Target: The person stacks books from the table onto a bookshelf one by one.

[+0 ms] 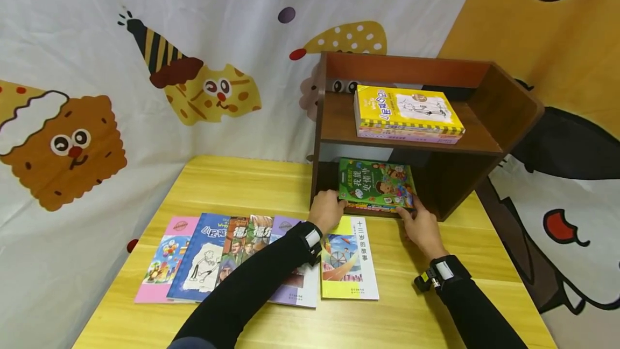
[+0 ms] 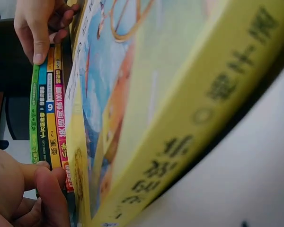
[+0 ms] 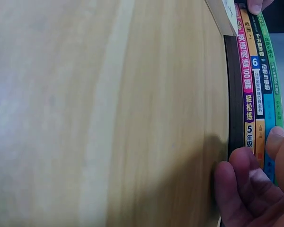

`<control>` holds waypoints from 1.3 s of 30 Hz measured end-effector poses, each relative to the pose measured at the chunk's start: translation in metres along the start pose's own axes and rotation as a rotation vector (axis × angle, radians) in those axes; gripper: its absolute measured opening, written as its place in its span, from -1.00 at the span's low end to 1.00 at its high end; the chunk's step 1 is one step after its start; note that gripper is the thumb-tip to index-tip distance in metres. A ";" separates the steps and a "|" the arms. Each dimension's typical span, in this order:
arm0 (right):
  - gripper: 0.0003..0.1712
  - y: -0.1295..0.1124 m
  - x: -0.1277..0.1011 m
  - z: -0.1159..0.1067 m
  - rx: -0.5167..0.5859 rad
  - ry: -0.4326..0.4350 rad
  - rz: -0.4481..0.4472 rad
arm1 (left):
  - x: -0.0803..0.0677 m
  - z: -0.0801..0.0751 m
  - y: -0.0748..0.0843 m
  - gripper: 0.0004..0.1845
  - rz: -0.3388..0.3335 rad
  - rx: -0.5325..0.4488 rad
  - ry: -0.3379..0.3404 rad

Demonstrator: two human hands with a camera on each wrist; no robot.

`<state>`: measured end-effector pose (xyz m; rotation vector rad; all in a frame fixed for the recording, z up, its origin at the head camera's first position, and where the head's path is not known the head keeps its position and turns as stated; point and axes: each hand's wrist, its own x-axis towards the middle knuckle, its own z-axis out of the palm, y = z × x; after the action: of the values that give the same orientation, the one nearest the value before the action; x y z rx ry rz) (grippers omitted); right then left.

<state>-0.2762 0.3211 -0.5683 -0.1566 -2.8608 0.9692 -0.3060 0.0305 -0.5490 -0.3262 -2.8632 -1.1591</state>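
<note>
A stack of several books (image 1: 375,182), a green one on top, lies on the lower level of a brown wooden shelf (image 1: 331,147). Their spines face the front; green, dark blue, orange and pink spines (image 3: 246,71) show in the right wrist view. My left hand (image 1: 326,211) holds the stack at its left front corner. At the right front corner my right hand (image 1: 422,229) grips it, thumb on the spines (image 3: 276,139) and other fingers curled low. Most of the left fingers are hidden behind the stack in the head view.
On the upper level lies a pile topped by a yellow book (image 1: 411,106). Left of the shelf front, a white-and-yellow book (image 1: 365,279) lies on the wooden table (image 1: 232,182), beside a fanned row with a pink book (image 1: 167,260), a blue book (image 1: 191,284) and a purple book (image 1: 302,295).
</note>
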 end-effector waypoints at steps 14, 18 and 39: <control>-0.17 -0.023 -0.030 0.014 0.251 0.131 0.059 | -0.031 -0.022 0.000 -0.76 0.074 -0.098 0.036; -0.27 -0.054 -0.054 0.016 0.455 0.064 0.016 | -0.054 -0.055 0.003 -0.76 0.114 -0.152 0.011; -0.65 -0.123 -0.110 0.060 0.509 -0.384 -0.106 | -0.148 -0.166 -0.094 -0.36 -0.140 0.185 0.012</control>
<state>-0.1832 0.1734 -0.5487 0.2520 -2.7709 1.8259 -0.1881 -0.1768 -0.5102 -0.1131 -2.9939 -0.8990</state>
